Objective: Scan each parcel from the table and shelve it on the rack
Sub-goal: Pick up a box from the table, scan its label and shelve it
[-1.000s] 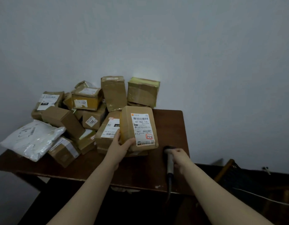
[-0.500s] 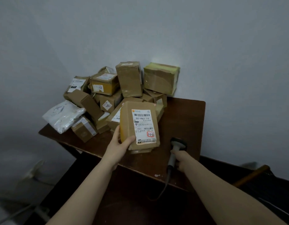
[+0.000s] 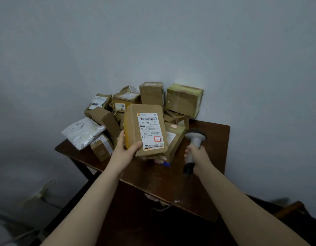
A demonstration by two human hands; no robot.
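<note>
My left hand (image 3: 124,150) grips a flat brown cardboard parcel (image 3: 133,128) by its lower left corner and holds it upright above the table, its white shipping label with barcode and a red "3-3-2" sticker facing me. My right hand (image 3: 198,155) grips the handle of a grey barcode scanner (image 3: 195,139), lifted off the table to the right of the parcel, its head up and level with the label's lower half. Behind the held parcel, several more cardboard parcels (image 3: 183,99) lie piled on the dark wooden table (image 3: 214,144).
A white plastic mailer bag (image 3: 82,132) lies at the pile's left edge. The table stands against a plain grey wall. The scanner's cable hangs below the table's front edge (image 3: 160,207). A dark wooden piece of furniture (image 3: 294,210) sits low at the right.
My right hand has lifted the scanner off the table and raised it beside the parcel. My left hand has raised the parcel higher. My view has shifted left and back.
</note>
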